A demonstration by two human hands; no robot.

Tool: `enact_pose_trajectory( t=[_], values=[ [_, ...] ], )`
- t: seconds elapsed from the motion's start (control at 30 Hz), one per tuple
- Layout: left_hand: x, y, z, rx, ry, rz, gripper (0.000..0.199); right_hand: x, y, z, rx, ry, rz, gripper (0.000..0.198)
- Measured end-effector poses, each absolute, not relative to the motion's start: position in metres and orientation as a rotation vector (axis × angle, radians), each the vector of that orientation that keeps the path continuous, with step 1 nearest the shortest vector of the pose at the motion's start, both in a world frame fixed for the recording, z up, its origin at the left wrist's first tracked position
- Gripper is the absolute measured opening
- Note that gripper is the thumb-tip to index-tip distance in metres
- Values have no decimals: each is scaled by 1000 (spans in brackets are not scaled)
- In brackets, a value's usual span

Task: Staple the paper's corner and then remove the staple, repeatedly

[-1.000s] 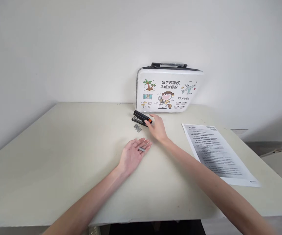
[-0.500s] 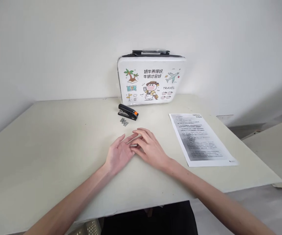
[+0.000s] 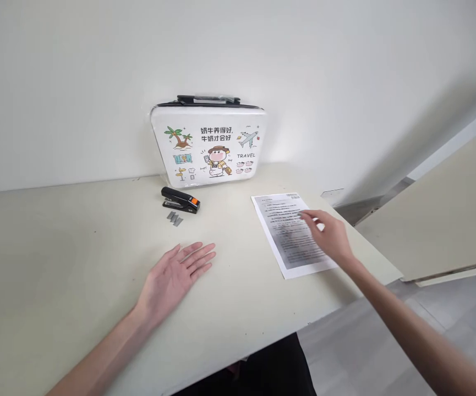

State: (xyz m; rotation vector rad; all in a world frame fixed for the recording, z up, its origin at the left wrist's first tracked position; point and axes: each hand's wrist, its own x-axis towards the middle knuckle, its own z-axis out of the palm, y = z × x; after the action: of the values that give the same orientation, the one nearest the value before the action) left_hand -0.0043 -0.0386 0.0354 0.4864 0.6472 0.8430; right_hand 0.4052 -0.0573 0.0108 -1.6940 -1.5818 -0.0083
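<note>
My left hand [image 3: 175, 278] lies palm up on the table, its fingers stretched out and nothing in it. Thumb and fingertips of my right hand [image 3: 326, 234] pinch a small grey strip of staples [image 3: 299, 214], mostly covered by the fingers. That hand is over the printed sheet of paper [image 3: 289, 239], hiding part of its right side. A black stapler [image 3: 180, 200] with an orange patch rests beyond my left hand. Just in front of it lie several loose grey staple strips [image 3: 174, 218].
A white case [image 3: 217, 146] with cartoon prints and a black handle stands upright against the wall. The pale table [image 3: 76, 247] ends at a front edge near my lap. Another pale surface [image 3: 439, 220] is off to the right, beyond a gap.
My right hand has left my left palm, carrying the staple strip right to above the paper. My left hand stays open, palm up. The camera view has turned to the right.
</note>
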Motion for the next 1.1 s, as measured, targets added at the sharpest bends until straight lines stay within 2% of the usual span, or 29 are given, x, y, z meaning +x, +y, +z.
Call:
enact_pose_trajectory(
  t=[0.17, 0.33, 0.53, 0.67, 1.1],
  values=[
    [-4, -36, 38, 481, 722, 852, 36, 486, -43, -10, -2015, -1439, -122, 32],
    [-5, -31, 36, 457, 786, 883, 29, 505, -30, -29, -2187, -1420, -179, 36],
    [-5, -31, 37, 434, 818, 918, 25, 507, -37, -34, -2173, -1453, -191, 38],
    [-7, -30, 32, 439, 795, 927, 20, 478, -44, -26, -2009, -1540, -264, 42],
    [-16, -30, 29, 624, 746, 836, 16, 233, -33, 0, -1178, -2062, 541, 32]
  ],
)
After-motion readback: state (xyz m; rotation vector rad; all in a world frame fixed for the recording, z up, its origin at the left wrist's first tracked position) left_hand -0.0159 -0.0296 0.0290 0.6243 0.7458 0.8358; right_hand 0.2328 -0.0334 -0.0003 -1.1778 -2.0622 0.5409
